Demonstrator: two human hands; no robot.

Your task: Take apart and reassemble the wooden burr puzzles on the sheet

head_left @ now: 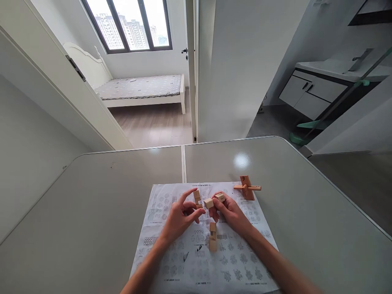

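Note:
My right hand (232,210) is closed on a pale notched wooden puzzle piece (208,203), pinched between thumb and fingers. Its other end (219,197) shows above the knuckles. My left hand (183,212) is beside it, thumb and index finger spread apart. Just beyond those fingers is another notched wooden piece (197,196), partly hidden by them; whether they touch it I cannot tell. Between my wrists a third notched piece (212,237) lies on a printed sheet (171,261) covered with small line diagrams.
A brown wooden assembly (247,188) of a flat slat crossed by a rod sits at the sheet's upper right corner. The grey table (92,212) has a seam across its far half. Beyond are a doorway with a bed (141,87) and a sink cabinet (315,87).

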